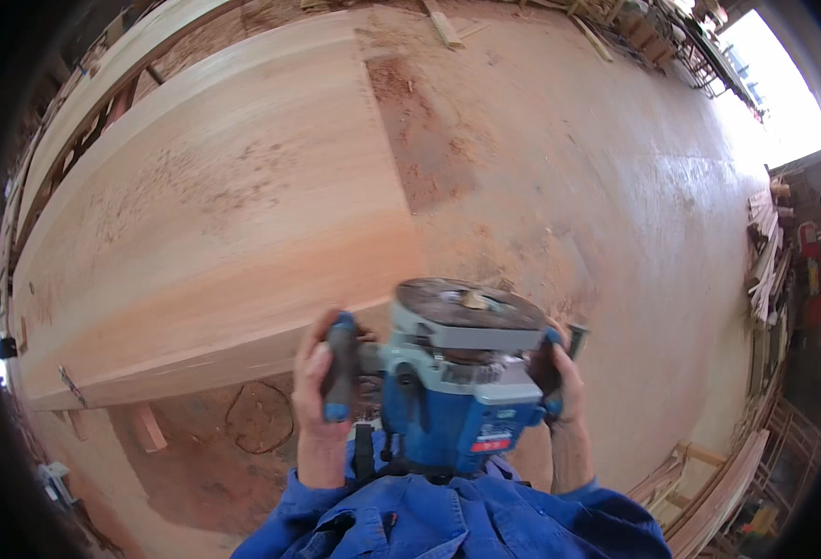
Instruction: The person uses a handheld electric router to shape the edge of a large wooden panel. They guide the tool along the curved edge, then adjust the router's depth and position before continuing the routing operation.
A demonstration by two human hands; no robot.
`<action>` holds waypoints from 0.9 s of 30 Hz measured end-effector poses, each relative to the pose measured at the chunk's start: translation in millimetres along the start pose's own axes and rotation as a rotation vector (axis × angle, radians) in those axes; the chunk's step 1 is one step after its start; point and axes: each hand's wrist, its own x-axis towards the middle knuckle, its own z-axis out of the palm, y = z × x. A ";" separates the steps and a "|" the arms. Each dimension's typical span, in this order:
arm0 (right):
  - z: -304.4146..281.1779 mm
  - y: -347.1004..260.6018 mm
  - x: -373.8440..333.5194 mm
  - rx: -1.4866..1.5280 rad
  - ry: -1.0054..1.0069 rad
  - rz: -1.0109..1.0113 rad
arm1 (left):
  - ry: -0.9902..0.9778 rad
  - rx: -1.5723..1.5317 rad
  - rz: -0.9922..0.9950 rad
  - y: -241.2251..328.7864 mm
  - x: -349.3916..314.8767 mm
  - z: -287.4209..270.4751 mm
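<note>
I hold a blue and grey router (452, 391) with both hands, its round base plate turned up toward the camera. My left hand (317, 391) is closed around the left black handle. My right hand (559, 382) grips the right handle. The tool is at the near right corner of a large pale wooden panel (215, 224) that lies flat on supports. My blue sleeves enter from the lower edge.
Sawdust covers the floor (597, 205). Stacked wooden slats (764, 252) stand at the right, more planks (718, 494) at the lower right. A loose cord (261, 419) and a wood block (148, 427) lie under the panel's near edge.
</note>
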 end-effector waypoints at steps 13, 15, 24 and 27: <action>-271.8 -161.4 -114.2 -0.098 0.542 -0.399 | -0.578 -0.073 -0.605 -195.2 27.3 251.3; -298.1 -187.5 -100.9 -0.128 0.445 -0.454 | -0.582 -0.093 -0.596 -200.0 42.6 273.6; -276.1 -272.9 99.4 -0.119 0.401 -0.310 | -0.418 -0.067 -0.461 -218.8 185.0 318.9; -245.9 -312.1 193.5 -0.125 0.281 -0.308 | -0.373 -0.104 -0.438 -221.6 256.9 336.2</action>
